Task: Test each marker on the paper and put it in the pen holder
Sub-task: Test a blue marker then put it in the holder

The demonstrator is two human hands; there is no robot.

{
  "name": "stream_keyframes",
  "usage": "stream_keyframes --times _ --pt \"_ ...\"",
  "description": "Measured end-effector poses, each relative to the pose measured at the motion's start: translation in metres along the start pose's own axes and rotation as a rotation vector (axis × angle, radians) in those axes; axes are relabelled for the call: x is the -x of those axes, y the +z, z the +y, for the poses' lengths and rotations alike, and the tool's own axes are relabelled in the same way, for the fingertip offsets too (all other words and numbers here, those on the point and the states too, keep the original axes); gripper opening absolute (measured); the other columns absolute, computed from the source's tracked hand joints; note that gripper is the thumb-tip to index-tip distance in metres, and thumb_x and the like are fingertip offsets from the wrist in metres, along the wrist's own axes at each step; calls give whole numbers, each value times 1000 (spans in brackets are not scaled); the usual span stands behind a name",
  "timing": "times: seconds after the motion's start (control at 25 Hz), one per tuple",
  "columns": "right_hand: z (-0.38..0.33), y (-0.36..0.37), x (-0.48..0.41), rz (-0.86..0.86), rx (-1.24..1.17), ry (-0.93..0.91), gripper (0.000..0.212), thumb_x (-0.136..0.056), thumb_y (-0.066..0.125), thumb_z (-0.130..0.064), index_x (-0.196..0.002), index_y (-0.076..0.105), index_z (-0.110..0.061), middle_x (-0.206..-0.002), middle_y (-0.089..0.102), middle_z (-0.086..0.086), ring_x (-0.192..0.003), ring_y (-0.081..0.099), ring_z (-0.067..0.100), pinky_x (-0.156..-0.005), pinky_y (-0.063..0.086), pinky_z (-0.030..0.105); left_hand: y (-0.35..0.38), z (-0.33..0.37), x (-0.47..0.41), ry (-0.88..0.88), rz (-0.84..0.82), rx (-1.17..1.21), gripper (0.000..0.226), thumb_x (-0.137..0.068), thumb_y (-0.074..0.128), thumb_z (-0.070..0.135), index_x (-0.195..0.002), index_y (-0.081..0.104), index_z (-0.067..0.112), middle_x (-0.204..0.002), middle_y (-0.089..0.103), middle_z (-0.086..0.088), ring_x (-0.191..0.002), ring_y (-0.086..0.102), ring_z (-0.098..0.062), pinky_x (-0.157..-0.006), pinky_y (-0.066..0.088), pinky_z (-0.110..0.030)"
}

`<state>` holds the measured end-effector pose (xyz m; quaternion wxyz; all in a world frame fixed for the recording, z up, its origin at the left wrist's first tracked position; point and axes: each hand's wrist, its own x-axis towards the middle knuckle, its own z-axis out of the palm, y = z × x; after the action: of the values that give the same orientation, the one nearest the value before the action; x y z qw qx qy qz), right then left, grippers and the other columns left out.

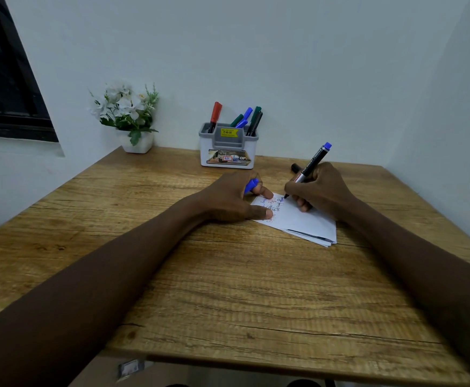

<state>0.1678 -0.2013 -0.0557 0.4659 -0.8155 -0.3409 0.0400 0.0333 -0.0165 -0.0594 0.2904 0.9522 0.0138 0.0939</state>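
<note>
Right hand [321,188] grips marker [313,163], tip on paper [298,219]; left hand [233,198] clutches half-hidden blue cap [252,185].

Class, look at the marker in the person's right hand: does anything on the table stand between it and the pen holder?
Nothing visible blocks the way from the marker to the pen holder; a black marker lies nearby, off to the side.

The scribbles on the paper [298,219] are too tiny to read, and so is the pen holder [229,148] label. The left hand [228,198] hides most of a blue cap [251,186]. The right hand [321,188] covers most of another marker [295,167] lying behind it. The window [4,79] is cut off at upper left.
</note>
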Motion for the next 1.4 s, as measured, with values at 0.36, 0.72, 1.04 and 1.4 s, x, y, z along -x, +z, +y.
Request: stream_keyframes --times 0.36,0.72,1.04,1.4 --pt "1 2 -2 33 -16 -13 16 -84 78 -9 -82 72 5 -58 71 8 -44 65 19 -51 58 33 0 -2 -2 -16 -14 -48 60 -80 79 51 -129 61 21 -96 49 18 -82 47 -4 -65 34 -21" --pt "3 0 -2 7 -197 -16 13 -86 72 -2 -85 69 10 -64 70 13 -49 63 26 -50 56 32 -2 4 6 -21 44 88 36 -104 42 49 -99 69 26 -96 57 18 -88 52 -1 -77 41 -24" --pt "-10 0 2 -27 -328 -68 25 -81 87 -8 -91 69 8 -65 64 17 -47 56 17 -44 50 26 -8 5 5 -43 269 378 35 -109 40 30 -104 73 17 -69 55 -2 -61 51 -13 -60 46 -31" --pt "-22 -5 1 -115 -943 151 40 -100 42 -20 -90 74 2 -68 72 13 -49 65 16 -49 55 24 -3 3 5 -37 378 613 35 -78 86 12 -112 76 10 -97 80 -5 -89 77 -19 -81 62 -29"
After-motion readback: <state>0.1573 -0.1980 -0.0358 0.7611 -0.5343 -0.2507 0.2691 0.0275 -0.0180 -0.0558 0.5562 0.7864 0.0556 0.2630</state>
